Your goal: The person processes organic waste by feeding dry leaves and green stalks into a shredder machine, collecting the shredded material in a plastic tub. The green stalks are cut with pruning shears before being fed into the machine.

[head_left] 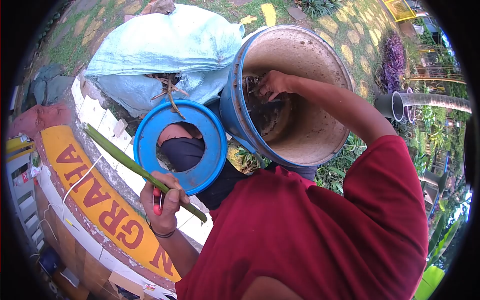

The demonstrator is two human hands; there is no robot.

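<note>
My left hand is closed around a long green stalk and also holds a tool with red handles. Beside that hand, a blue ring-shaped lid with a round hole lies over my leg. My right hand reaches into a large blue barrel that is tilted with its mouth toward me. Its fingers are partly bent near dark, wet-looking matter inside; whether they grip anything is too small to tell. A light blue sack with dry twigs at its opening lies left of the barrel.
A yellow curved sign with red letters runs along the lower left, beside white tiles. A grey pot and purple plants stand at the right. Stepping stones lie in grass behind the barrel.
</note>
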